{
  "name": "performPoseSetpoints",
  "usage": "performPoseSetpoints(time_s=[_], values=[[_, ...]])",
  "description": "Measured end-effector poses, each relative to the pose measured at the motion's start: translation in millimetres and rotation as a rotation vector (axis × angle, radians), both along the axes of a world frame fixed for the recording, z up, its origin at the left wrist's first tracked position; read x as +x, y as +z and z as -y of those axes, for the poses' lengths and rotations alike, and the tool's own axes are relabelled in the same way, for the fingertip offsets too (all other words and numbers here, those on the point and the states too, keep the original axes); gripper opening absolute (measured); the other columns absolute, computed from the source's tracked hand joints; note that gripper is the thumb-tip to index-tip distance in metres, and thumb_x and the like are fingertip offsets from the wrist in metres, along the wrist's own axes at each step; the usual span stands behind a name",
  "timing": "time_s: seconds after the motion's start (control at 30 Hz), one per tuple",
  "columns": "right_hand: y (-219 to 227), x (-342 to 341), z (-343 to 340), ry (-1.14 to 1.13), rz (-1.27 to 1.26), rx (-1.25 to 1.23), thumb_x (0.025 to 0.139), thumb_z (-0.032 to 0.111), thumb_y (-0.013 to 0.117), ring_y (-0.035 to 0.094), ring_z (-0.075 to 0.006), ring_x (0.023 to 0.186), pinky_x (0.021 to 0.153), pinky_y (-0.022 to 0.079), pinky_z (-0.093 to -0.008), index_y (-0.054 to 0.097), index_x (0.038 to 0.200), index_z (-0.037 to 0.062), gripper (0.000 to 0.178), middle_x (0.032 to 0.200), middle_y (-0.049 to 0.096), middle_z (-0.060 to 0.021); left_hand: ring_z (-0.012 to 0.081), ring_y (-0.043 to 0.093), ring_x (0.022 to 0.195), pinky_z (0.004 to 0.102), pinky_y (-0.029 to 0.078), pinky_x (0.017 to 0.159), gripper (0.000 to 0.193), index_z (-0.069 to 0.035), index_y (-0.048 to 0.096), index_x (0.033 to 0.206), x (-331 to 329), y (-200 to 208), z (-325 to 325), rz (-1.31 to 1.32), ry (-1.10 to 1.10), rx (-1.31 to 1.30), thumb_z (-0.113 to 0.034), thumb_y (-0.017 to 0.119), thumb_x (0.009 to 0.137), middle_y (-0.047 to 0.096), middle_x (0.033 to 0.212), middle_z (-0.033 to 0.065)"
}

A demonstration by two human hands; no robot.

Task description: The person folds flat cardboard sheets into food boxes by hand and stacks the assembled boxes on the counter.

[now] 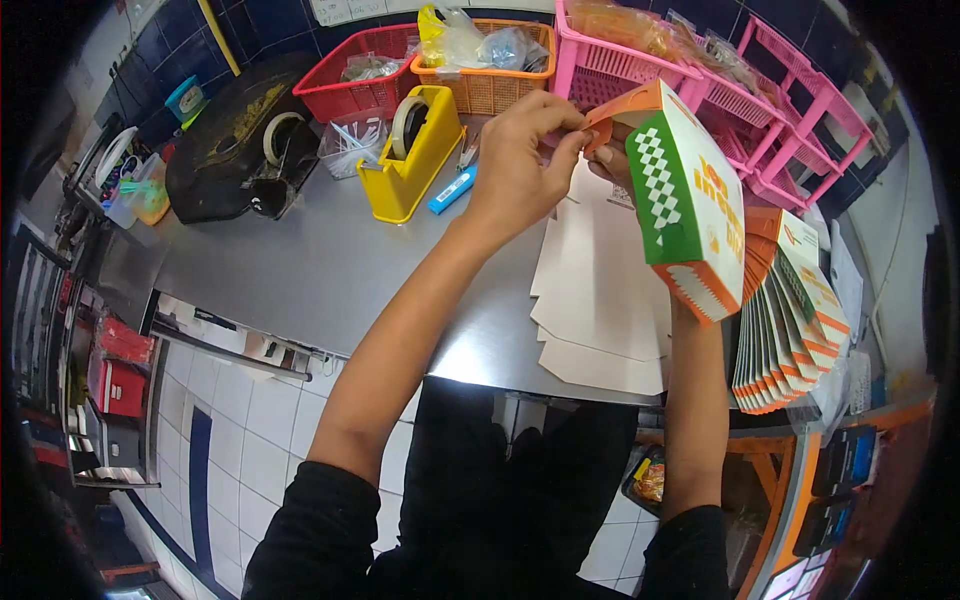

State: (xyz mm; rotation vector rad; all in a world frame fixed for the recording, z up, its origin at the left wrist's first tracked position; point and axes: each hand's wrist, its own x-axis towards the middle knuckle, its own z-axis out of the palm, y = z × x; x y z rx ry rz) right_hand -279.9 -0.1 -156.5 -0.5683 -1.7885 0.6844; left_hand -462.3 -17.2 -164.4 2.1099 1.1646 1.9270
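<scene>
A printed cardboard box in white, green and orange is raised, tilted, above the right half of the steel table. My left hand pinches its orange end flap between thumb and fingers. Behind that flap, my right hand grips the box from inside or beneath; most of its fingers are hidden by the cardboard. Below the box lie several flat, pale cardboard blanks, overlapping down to the table's near edge. To the right, a fanned stack of printed flat boxes leans over the table's side.
A yellow tape dispenser stands left of my left hand, with a small blue box beside it. Farther left is a black tape dispenser. Red, orange and pink baskets line the back.
</scene>
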Motion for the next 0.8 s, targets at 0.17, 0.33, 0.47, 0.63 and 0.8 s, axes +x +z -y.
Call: performPoseSetpoints(time_s=[0.17, 0.33, 0.47, 0.63, 0.8], values=[[0, -8, -5, 0.133, 0.001, -0.154, 0.099, 0.013, 0.064, 0.069, -0.0215, 0.102, 0.094, 0.058, -0.0337, 0.063, 0.123, -0.006, 0.031, 0.111, 0.07, -0.0147, 0.0139, 0.07, 0.075, 0.0258, 0.057, 0.065, 0.007, 0.003, 0.071, 0.094, 0, 0, 1, -0.02, 0.04, -0.005, 0.001, 0.071, 0.087, 0.068, 0.092, 0.0073], [-8, -14, -9, 0.113, -0.045, -0.195, 0.099, 0.014, 0.065, 0.068, -0.0205, 0.103, 0.095, 0.057, -0.0346, 0.065, 0.12, -0.0064, 0.029, 0.111, 0.07, -0.0149, 0.0142, 0.071, 0.076, 0.0259, 0.057, 0.067, 0.009, 0.001, 0.072, 0.095, 3, -2, 4, -0.066, 0.129, -0.016, 0.0, 0.072, 0.086, 0.068, 0.092, 0.0073], [-8, -13, -14, 0.128, -0.161, -0.304, 0.099, 0.014, 0.065, 0.068, -0.0188, 0.099, 0.094, 0.057, -0.0335, 0.067, 0.117, -0.0048, 0.026, 0.109, 0.07, -0.013, 0.0168, 0.072, 0.079, 0.0269, 0.057, 0.069, 0.01, 0.002, 0.07, 0.094, 8, -2, 5, 0.04, -0.017, -0.066, 0.002, 0.071, 0.084, 0.068, 0.09, 0.0094], [-11, -12, -17, 0.088, -0.182, -0.083, 0.095, 0.024, 0.069, 0.069, -0.0187, 0.09, 0.085, 0.057, -0.0328, 0.064, 0.116, -0.0055, 0.037, 0.105, 0.07, -0.0131, 0.0197, 0.072, 0.084, 0.0276, 0.058, 0.07, 0.02, 0.003, 0.066, 0.099, 15, -3, 6, -0.075, -0.028, 0.063, 0.002, 0.072, 0.08, 0.067, 0.093, 0.012], [-7, -6, -11, -0.353, -0.037, 0.208, 0.086, 0.043, 0.075, 0.067, -0.023, 0.09, 0.084, 0.053, -0.037, 0.055, 0.121, -0.0071, 0.065, 0.109, 0.066, -0.0177, 0.0291, 0.067, 0.086, 0.0367, 0.054, 0.062, 0.023, 0.002, 0.057, 0.097, -7, 0, 4, 0.012, 0.331, 0.096, 0.002, 0.07, 0.078, 0.063, 0.091, 0.0167]])
